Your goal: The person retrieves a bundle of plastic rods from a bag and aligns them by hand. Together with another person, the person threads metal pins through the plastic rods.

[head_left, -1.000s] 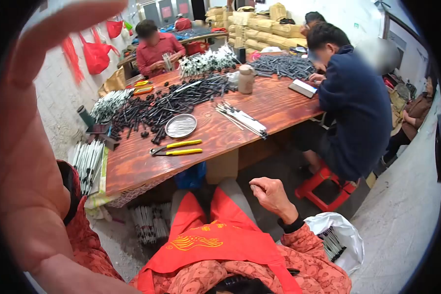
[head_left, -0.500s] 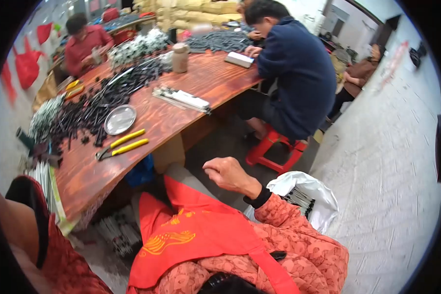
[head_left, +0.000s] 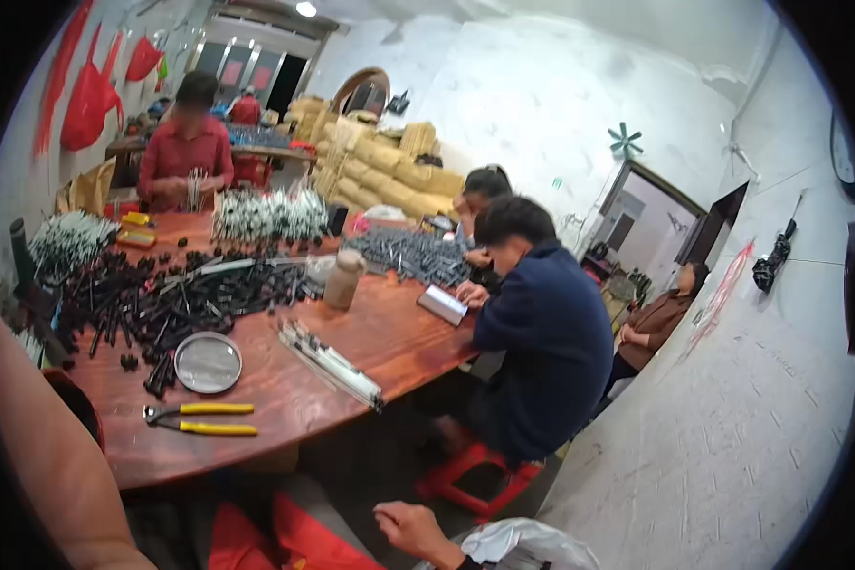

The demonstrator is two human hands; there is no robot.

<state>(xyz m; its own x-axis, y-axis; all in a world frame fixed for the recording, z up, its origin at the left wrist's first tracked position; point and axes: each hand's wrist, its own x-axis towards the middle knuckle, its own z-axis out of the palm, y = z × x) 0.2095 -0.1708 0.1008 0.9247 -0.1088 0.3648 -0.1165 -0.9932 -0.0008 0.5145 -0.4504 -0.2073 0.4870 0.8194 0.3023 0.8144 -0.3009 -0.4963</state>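
Note:
My left hand is out of sight; only its bare wrist and forearm rise large along the left edge, near the camera. Low in the view, my right hand [head_left: 413, 530] is curled closed over my lap, and what its fingers hold, if anything, is hidden. Beside it is a white plastic bag [head_left: 527, 543]. Yellow-handled pincers [head_left: 204, 419] lie on the wooden table [head_left: 266, 418], just below a round dish [head_left: 208, 362]. Right of the dish lies a bundle of white sticks [head_left: 331, 364]. Black parts [head_left: 199, 294] are heaped behind.
A tan bottle [head_left: 344, 278] stands mid-table, near white-tipped sticks [head_left: 271, 217] and grey parts [head_left: 408, 255]. A person in dark blue [head_left: 551, 342] sits on a red stool [head_left: 475, 480] at the right side. Others sit farther back.
The view has tilted up and turned right, so my lap and right hand sit lower in it. My left hand has passed out of view at the left edge, leaving the forearm.

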